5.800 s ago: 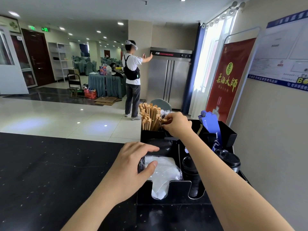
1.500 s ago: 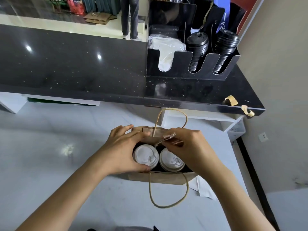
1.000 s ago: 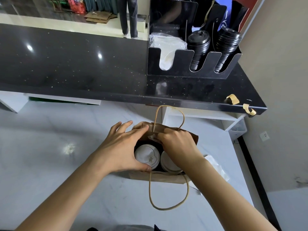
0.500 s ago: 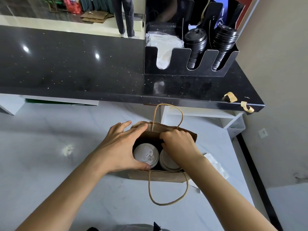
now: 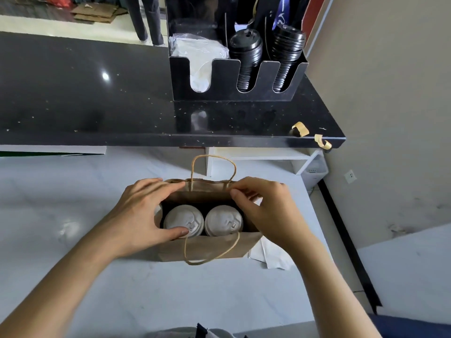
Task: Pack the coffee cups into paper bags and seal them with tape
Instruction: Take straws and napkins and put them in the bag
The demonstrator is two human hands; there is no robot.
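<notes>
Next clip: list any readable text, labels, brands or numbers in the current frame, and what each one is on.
Nothing here is legible.
White cup lids in the paper bag: embossed marks, too blurred to read.
Blue item behind the black organizer: white strokes, cut off, unreadable.
Red banner: only an edge shows, no text.

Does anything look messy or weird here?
A little. Two curled scraps of tan tape sit loose at the corner of the black counter, one hanging over the edge. A crumpled white paper pokes out from under the paper bag. The two coffee cups stand upright inside, nothing spilled.
</notes>
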